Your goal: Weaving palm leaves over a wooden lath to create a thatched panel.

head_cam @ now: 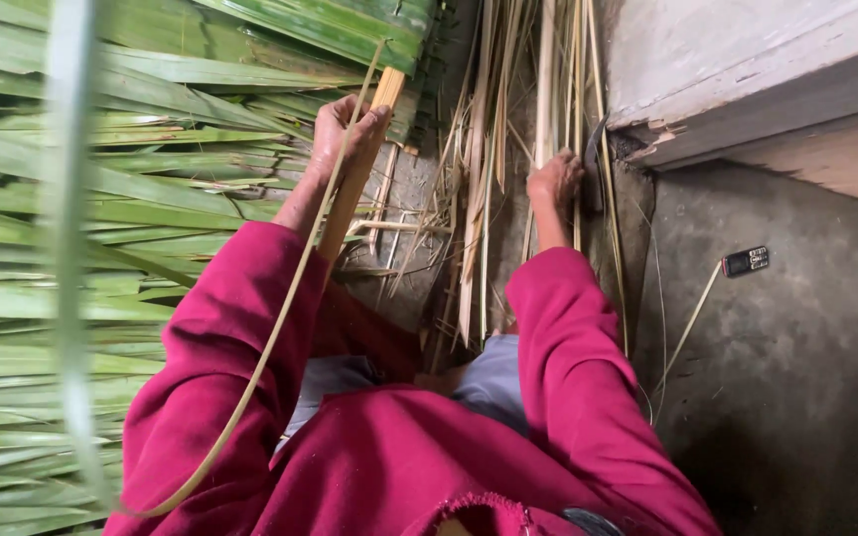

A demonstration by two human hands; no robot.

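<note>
Head view: left hand [345, 127] clenched on pale leaf stalk [355, 184], thin curved midrib strip [280, 308] trailing back past sleeve. Right hand [555, 179] closed around dark curved blade [596, 164] beside dry split strips [479, 199]. Stalk likely stiff, light; strip springy, thin; grip stalk near upper end. Green palm leaves [101, 199] piled left. Small phone [745, 261] on concrete floor [796, 377].

blurred green leaf [70, 248] close to lens, right hand [555, 179] fingers hidden behind strips [479, 199]
</note>
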